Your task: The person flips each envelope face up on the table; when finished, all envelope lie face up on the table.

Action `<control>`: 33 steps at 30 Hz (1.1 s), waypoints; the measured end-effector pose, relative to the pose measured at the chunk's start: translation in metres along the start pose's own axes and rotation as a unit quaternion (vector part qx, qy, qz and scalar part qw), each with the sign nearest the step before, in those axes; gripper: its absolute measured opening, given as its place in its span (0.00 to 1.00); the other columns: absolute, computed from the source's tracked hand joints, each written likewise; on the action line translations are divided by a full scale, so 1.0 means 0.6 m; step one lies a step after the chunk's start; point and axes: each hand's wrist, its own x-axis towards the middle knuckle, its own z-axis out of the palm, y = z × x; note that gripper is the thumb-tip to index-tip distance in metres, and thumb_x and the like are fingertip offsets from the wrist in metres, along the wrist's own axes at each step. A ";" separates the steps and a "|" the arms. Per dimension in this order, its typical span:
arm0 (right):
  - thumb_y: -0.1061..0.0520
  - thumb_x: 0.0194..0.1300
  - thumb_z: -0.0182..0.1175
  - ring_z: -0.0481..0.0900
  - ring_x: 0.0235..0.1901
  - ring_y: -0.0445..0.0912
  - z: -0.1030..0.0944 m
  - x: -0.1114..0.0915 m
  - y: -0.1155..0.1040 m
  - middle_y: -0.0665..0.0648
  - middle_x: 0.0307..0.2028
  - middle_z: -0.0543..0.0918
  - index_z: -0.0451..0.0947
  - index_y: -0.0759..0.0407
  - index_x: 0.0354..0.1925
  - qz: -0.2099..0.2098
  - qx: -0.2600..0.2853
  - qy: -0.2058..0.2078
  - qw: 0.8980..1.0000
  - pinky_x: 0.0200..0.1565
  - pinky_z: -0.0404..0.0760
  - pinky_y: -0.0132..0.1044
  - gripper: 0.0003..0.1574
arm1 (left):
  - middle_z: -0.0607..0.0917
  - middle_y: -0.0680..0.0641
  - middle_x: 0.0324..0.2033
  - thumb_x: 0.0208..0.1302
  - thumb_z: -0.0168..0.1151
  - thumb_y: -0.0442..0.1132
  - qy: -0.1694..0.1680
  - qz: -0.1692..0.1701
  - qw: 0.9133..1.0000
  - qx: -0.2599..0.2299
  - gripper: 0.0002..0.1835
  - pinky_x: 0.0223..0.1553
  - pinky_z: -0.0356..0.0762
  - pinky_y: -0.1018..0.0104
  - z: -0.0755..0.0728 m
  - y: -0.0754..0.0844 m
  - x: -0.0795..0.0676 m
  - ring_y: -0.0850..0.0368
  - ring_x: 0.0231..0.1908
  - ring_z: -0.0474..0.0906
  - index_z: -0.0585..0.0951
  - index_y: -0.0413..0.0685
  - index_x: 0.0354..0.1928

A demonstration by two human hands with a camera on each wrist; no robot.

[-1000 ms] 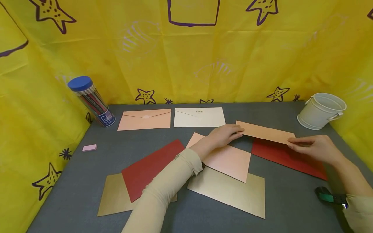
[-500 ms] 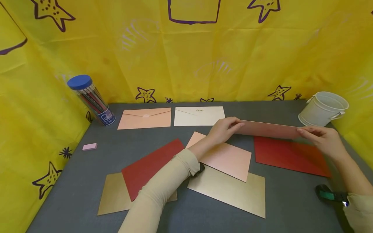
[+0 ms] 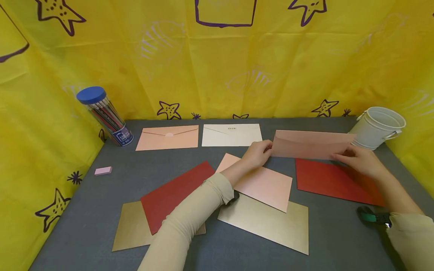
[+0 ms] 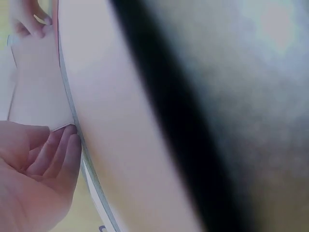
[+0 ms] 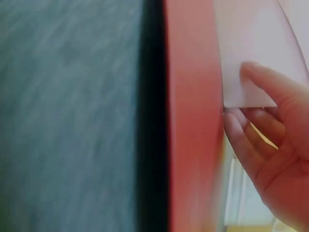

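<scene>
A pink envelope (image 3: 308, 146) is held up at the back right, tilted so that its broad face with a flap line shows in the head view. My left hand (image 3: 256, 155) holds its left end, fingers bent around the corner in the left wrist view. My right hand (image 3: 364, 161) pinches the lower right end, the thumb (image 5: 265, 77) on the near face and the fingers behind. Just below it on the table lies a red envelope (image 3: 329, 182). Under my left wrist, a second pink envelope (image 3: 268, 188) overlaps a gold envelope (image 3: 271, 226).
At left, another red envelope (image 3: 176, 195) lies across a gold one (image 3: 132, 226). A sealed pink envelope (image 3: 159, 141) and a white envelope (image 3: 232, 137) lie along the back. A pencil tub (image 3: 110, 120), an eraser (image 3: 103, 171) and a white bucket (image 3: 378, 128) stand around the sides.
The held pink envelope has turned from nearly flat to upright, now showing its flap-line face. My right hand shifted right, then back left along it; my left hand moved slightly left.
</scene>
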 end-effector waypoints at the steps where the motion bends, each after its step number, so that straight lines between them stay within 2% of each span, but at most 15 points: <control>1: 0.43 0.65 0.64 0.73 0.42 0.51 0.001 0.004 -0.002 0.65 0.44 0.82 0.77 0.61 0.53 0.008 -0.002 -0.004 1.000 0.39 0.70 0.37 0.28 | 0.85 0.46 0.43 0.72 0.55 0.35 0.002 -0.005 1.000 -0.010 0.14 0.44 0.74 0.75 0.001 0.000 0.000 0.58 0.42 0.80 0.79 0.42 0.56; 3: 0.39 0.65 0.62 0.72 0.42 0.57 0.003 0.012 -0.005 0.66 0.43 0.81 0.75 0.63 0.53 0.028 -0.005 -0.013 0.999 0.38 0.70 0.41 0.32 | 0.85 0.45 0.45 0.70 0.55 0.34 0.006 -0.022 0.999 -0.036 0.19 0.44 0.75 0.75 0.001 -0.001 0.000 0.58 0.44 0.81 0.75 0.41 0.62; 8: 0.36 0.65 0.59 0.70 0.37 0.58 0.004 0.032 -0.009 0.65 0.35 0.79 0.73 0.67 0.45 0.064 -0.014 -0.011 0.998 0.32 0.69 0.41 0.34 | 0.82 0.43 0.51 0.69 0.57 0.33 0.009 -0.062 0.991 -0.115 0.30 0.46 0.76 0.74 0.003 -0.001 0.001 0.55 0.48 0.81 0.63 0.40 0.71; 11: 0.35 0.65 0.58 0.71 0.41 0.61 0.007 0.042 -0.009 0.73 0.42 0.78 0.71 0.72 0.51 0.084 0.002 -0.007 0.996 0.35 0.73 0.46 0.40 | 0.78 0.42 0.58 0.69 0.58 0.35 0.001 -0.078 0.983 -0.165 0.34 0.50 0.76 0.71 0.005 0.000 0.003 0.53 0.55 0.78 0.58 0.39 0.73; 15: 0.34 0.66 0.56 0.69 0.49 0.66 0.013 0.055 -0.008 0.79 0.53 0.73 0.64 0.76 0.61 0.115 0.023 -0.006 0.993 0.45 0.73 0.56 0.49 | 0.66 0.41 0.69 0.68 0.60 0.39 -0.034 -0.090 0.973 -0.211 0.40 0.59 0.70 0.68 0.010 0.002 0.005 0.51 0.65 0.68 0.51 0.40 0.75; 17: 0.34 0.67 0.56 0.69 0.50 0.67 0.015 0.062 -0.008 0.79 0.53 0.72 0.63 0.77 0.62 0.123 0.027 0.000 0.992 0.47 0.72 0.57 0.49 | 0.61 0.41 0.72 0.68 0.61 0.43 -0.056 -0.090 0.974 -0.202 0.43 0.62 0.67 0.66 0.012 0.003 0.006 0.50 0.67 0.65 0.49 0.40 0.76; 19: 0.35 0.67 0.56 0.69 0.49 0.67 0.017 0.067 -0.010 0.79 0.53 0.72 0.64 0.77 0.61 0.126 0.023 0.009 0.992 0.47 0.71 0.57 0.49 | 0.58 0.43 0.73 0.67 0.61 0.47 -0.073 -0.089 0.978 -0.172 0.44 0.65 0.64 0.64 0.013 0.005 0.005 0.50 0.69 0.62 0.49 0.42 0.76; 24: 0.37 0.66 0.59 0.70 0.48 0.68 0.022 0.073 -0.013 0.79 0.49 0.75 0.67 0.78 0.59 0.122 0.006 0.027 0.992 0.47 0.72 0.59 0.46 | 0.58 0.45 0.73 0.66 0.61 0.53 -0.100 -0.082 0.984 -0.125 0.45 0.66 0.61 0.62 0.011 0.013 0.000 0.52 0.69 0.60 0.49 0.45 0.77; 33: 0.38 0.65 0.60 0.70 0.44 0.65 0.021 0.080 -0.011 0.78 0.46 0.75 0.68 0.78 0.56 0.138 0.011 0.031 0.990 0.39 0.73 0.49 0.45 | 0.57 0.44 0.74 0.66 0.61 0.51 -0.095 -0.069 0.987 -0.112 0.45 0.68 0.56 0.63 0.015 0.015 0.003 0.52 0.71 0.55 0.51 0.43 0.76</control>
